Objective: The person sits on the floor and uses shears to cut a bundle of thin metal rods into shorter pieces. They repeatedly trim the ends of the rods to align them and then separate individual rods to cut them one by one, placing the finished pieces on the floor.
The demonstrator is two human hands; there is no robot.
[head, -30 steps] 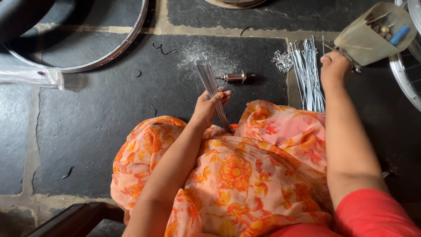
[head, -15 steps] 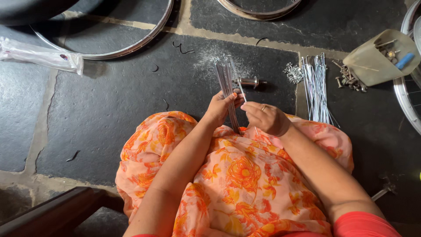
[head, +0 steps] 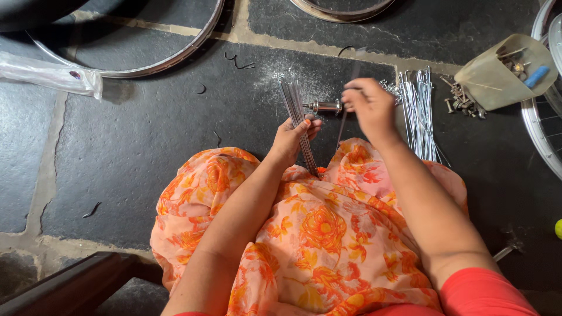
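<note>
- We see our left hand (head: pixel 291 137) holding a bundle of spokes (head: pixel 297 120): thin, straight silvery metal rods, upright and leaning slightly, their lower ends resting on the orange flowered cloth (head: pixel 316 234) over our lap.
- We judge each spoke light, stiff and smooth, so likely to slide lengthwise; a bundle like this is best gripped around its middle, as here, so the rods stay parallel and do not fan out.
- The left fingers (head: pixel 311 124) are curled narrowly around the bundle, closed on it from both sides.
- Our right hand (head: pixel 369 105) is raised just beside the bundle; it is blurred, but its fingers (head: pixel 353 93) look pinched close together on a single thin spoke (head: pixel 353 73) that runs up and down through the grip.
- A small metal hub part (head: pixel 325 107) lies on the dark stone floor (head: pixel 134 158) between the two hands.
- More loose spokes (head: pixel 418 111) lie in a heap on the floor just right of the right hand, near a tipped beige container (head: pixel 497 76) with small hardware spilling out.
</note>
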